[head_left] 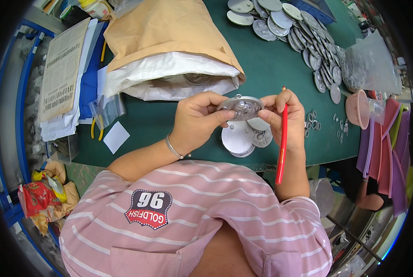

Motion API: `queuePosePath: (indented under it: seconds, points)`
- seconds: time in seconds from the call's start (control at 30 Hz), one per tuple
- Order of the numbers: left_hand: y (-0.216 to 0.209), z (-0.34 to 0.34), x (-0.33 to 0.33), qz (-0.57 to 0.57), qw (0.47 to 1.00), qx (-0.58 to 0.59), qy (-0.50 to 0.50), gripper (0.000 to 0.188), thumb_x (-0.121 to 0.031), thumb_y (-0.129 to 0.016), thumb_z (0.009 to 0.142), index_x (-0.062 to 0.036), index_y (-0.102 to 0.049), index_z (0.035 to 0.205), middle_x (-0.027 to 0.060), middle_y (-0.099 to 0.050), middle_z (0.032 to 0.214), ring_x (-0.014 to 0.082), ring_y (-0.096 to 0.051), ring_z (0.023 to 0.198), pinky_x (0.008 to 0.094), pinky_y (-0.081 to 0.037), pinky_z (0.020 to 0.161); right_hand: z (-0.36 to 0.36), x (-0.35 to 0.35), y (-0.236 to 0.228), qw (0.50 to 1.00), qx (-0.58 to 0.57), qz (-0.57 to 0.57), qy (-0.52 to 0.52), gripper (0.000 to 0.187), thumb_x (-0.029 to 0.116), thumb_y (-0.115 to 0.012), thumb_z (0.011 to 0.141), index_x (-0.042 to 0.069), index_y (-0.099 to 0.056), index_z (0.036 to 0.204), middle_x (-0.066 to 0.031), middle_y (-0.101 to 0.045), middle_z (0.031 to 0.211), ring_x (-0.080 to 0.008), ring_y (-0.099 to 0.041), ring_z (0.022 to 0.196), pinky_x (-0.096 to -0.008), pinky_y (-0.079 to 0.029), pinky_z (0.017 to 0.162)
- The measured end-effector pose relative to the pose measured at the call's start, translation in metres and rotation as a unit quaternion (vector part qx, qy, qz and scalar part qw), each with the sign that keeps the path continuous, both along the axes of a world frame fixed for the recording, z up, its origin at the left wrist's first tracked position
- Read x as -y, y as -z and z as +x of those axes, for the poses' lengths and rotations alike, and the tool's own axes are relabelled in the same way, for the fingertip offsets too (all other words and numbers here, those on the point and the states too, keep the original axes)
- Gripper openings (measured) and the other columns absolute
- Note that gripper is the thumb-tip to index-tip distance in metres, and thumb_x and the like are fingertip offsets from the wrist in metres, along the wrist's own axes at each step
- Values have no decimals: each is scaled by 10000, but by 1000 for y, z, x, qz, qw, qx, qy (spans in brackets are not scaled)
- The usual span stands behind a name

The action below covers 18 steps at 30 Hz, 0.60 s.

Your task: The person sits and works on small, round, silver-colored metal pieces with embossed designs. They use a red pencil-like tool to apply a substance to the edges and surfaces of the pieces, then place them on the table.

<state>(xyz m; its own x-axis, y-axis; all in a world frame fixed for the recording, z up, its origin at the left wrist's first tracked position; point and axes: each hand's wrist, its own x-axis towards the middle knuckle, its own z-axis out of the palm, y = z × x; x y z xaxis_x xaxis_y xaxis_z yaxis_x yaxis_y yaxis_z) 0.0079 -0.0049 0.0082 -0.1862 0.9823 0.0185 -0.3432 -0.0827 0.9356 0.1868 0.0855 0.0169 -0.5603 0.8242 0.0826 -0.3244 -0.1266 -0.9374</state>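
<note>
A round silver-grey metal medal (245,108) with raised relief and a small loop on its edge is held up between both hands. My left hand (195,121) grips its left side, the thumb across the front. At its right edge, the thumb and fingers of my right hand (287,113) are closed on the medal. A red pencil (282,147) is also tucked in the right hand, hanging down along the forearm. Just below the hands, several more medals (237,137) lie on the green table (160,121), some showing a smooth pale side.
A brown paper sack (169,32) with a white liner gapes at back left, metal pieces inside. Far right lies a large heap of medals (303,37) beside a clear plastic bag (370,62). Small metal rings (312,122), a pink cup (357,109), yellow-handled pliers (94,129) and papers (65,69) lie around.
</note>
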Motion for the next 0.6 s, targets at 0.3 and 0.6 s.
queuePosePath:
  seconds: [0.3,0.6]
  points:
    - [-3,-1,1,4,998,-58,-6,152,-57,-666,800,32,-616,913,47,-627,760,57,-555,616,184,-453,506,1,-3,-3,1000,19,15,-17,248,-67,-638,774,53,-422,801,-182,-634,881,-156,-606,761,-285,-512,709]
    - [5,-17,-10,-179,933,293,105,248,-123,-513,880,71,-552,1031,103,-637,880,139,-633,725,222,-494,547,2,-4,-4,996,-26,83,19,287,-61,-663,745,68,-416,818,-225,-621,981,-237,-619,914,-318,-509,772]
